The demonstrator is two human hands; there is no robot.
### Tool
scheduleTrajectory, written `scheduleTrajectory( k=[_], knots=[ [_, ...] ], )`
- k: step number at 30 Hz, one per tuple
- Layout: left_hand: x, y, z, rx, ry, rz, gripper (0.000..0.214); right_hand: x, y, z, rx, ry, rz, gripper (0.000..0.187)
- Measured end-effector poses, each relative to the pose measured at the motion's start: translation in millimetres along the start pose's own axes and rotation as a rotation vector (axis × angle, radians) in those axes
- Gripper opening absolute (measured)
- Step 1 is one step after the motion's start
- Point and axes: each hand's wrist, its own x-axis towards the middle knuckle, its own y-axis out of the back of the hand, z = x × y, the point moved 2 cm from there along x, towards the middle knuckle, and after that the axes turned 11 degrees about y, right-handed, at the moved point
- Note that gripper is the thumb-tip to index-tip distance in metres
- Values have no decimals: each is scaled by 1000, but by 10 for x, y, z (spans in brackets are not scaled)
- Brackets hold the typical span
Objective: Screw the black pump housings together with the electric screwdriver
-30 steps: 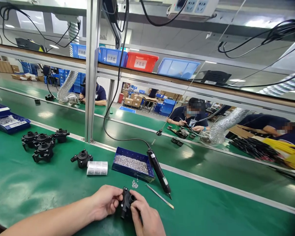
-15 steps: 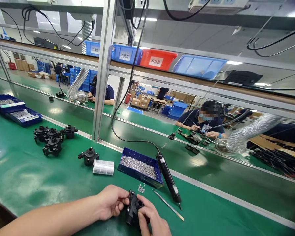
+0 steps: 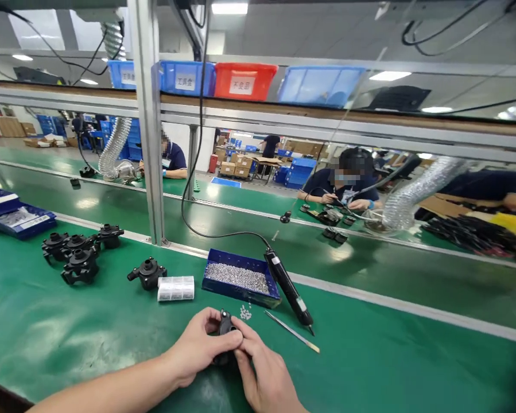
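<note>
A small black plastic pump housing [image 3: 224,327] is gripped between both hands low in the view, over the green mat. My left hand [image 3: 200,344] wraps round its left side with the thumb across the front. My right hand [image 3: 264,370] pinches it from the right with the fingertips. Most of the part is hidden by the fingers. A few loose silver screws [image 3: 245,312] lie just beyond it, in front of a blue tray of screws [image 3: 240,281].
An electric screwdriver [image 3: 288,289] on a black cable and thin tweezers [image 3: 292,332] lie right of the tray. A white roll [image 3: 175,288], a single black housing [image 3: 147,273] and a cluster of black housings [image 3: 77,252] sit left. Other workers sit across the conveyor.
Both hands have closed further over the black housing and turned it, so less of it shows. The view has shifted slightly.
</note>
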Motion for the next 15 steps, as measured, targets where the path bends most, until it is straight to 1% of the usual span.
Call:
scheduleTrajectory(
  k=[1, 2, 4, 7, 9, 11, 12, 15],
  knots=[
    [-3, -5, 7, -30, 15, -16, 66, 19, -5, -10, 60, -38, 19, 16],
    [-2, -2, 16, -70, 38, -29, 65, 39, -3, -15, 135, -106, 40, 16],
    [13, 23, 38, -149, 69, -40, 60, 74, 19, 2, 310, -334, 99, 23],
    [50, 71, 78, -247, 34, -44, 54, 83, 59, 70, 538, -731, 249, 39],
    [70, 82, 93, -291, -14, -62, 50, 71, 47, 114, 657, -903, 286, 49],
    [78, 68, 89, -326, -44, -99, 47, 56, 3, 143, 771, -1002, 262, 58],
    [76, 56, 81, -338, -54, -117, 45, 51, -23, 150, 824, -1028, 250, 61],
    [65, 20, 49, -344, -84, -134, 42, 51, -79, 156, 962, -1041, 277, 64]
  ],
)
